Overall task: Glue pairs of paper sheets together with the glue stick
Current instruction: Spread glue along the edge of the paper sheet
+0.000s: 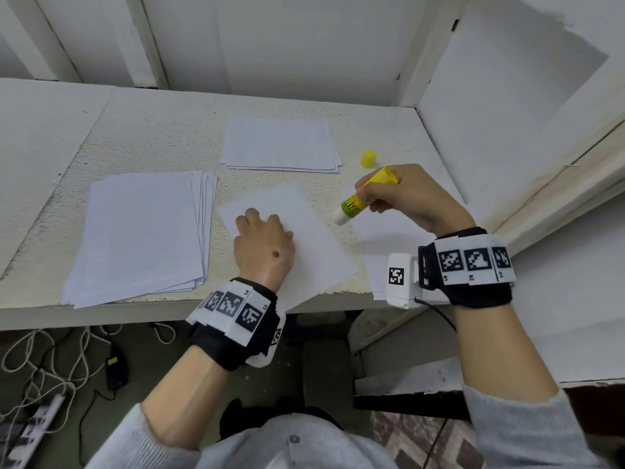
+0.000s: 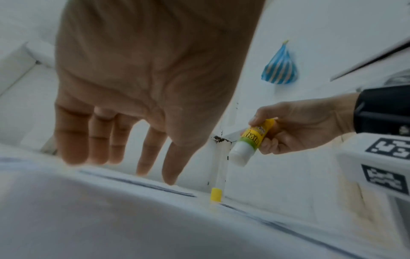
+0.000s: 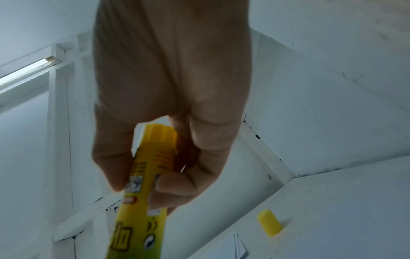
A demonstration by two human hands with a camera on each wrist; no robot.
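Rough, pitted white-painted worktop (image 1: 152, 137), matt, chipped along the front edge. Thin white paper sheets (image 1: 291, 228), smooth and matt, likewise the two white paper stacks (image 1: 142, 231) (image 1: 277, 143). Smooth yellow-and-green plastic glue stick (image 1: 355, 201) with a glossy printed label and a white plastic tip. Small yellow plastic cap (image 1: 368, 158), smooth, slightly shiny. Black cloth wristbands (image 1: 480, 294) carrying matt white printed marker cards.

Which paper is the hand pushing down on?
The single tilted sheet in the middle, nearest the table's front edge. The left hand rests on it. The two stacks, one at the left and one further back, lie untouched.
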